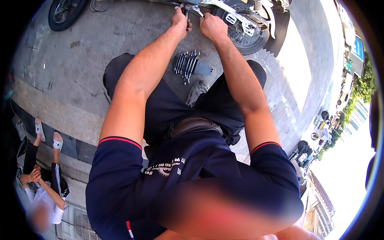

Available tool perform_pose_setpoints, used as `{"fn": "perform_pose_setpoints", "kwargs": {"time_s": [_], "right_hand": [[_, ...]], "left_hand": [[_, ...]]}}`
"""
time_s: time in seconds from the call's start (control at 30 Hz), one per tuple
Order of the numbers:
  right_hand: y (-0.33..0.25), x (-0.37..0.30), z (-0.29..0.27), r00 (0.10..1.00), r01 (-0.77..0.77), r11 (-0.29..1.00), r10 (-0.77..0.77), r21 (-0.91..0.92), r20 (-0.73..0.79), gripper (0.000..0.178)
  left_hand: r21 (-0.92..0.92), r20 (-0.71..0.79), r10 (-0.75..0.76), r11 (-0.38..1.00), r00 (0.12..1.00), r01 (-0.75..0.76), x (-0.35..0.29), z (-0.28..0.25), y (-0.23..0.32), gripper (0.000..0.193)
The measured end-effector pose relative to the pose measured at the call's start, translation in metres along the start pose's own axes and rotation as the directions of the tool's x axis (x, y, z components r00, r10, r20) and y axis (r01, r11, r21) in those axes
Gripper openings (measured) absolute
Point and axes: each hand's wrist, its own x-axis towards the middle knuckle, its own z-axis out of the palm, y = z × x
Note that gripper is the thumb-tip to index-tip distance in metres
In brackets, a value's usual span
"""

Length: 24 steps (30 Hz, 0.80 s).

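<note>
Both my arms reach forward to the low frame of a motorcycle (236, 16) at the far edge of the view. In my closed right hand (213, 27) is a silver wrench (197, 9), its head against the underside of the frame. My left hand (179, 21) is closed around a dark bar-like part (186, 13) just left of the wrench; what exactly this part is, I cannot make out. On the ground between my knees lie several silver wrenches (185, 65) in a row, beside a flat dark grey holder (203, 69).
The motorcycle's rear tyre (252, 47) stands right of my hands, another tyre (64, 20) at the far left. My shoe (196, 93) is close behind the wrenches. A seated person (44, 188) in sandals is at lower left. Parked scooters (304, 152) line the right side.
</note>
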Motion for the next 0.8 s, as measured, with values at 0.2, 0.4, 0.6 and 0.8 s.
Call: {"fn": "perform_pose_setpoints", "kwargs": {"time_s": [0.2,0.4,0.6,0.8], "right_hand": [[-0.055,0.005,-0.009,0.985,-0.105,0.994,0.105,-0.01,0.133,0.034],[-0.095,0.023,-0.015,0.97,-0.178,0.984,0.172,0.025,0.175,0.035],[-0.072,0.023,0.004,0.951,-0.275,0.961,0.27,0.012,0.149,0.045],[-0.069,0.028,0.016,0.993,-0.104,0.995,0.103,0.008,0.048,0.034]], "left_hand": [[0.015,-0.08,0.067,0.998,0.995,-0.066,0.018,-0.009,-0.011,0.062],[-0.23,0.177,0.013,0.973,0.984,0.028,0.062,-0.022,-0.021,0.064],[-0.409,0.342,-0.064,0.888,0.938,0.209,0.008,-0.005,-0.015,0.064],[-0.355,0.157,-0.047,0.93,0.987,0.1,0.031,-0.005,-0.016,0.061]]}}
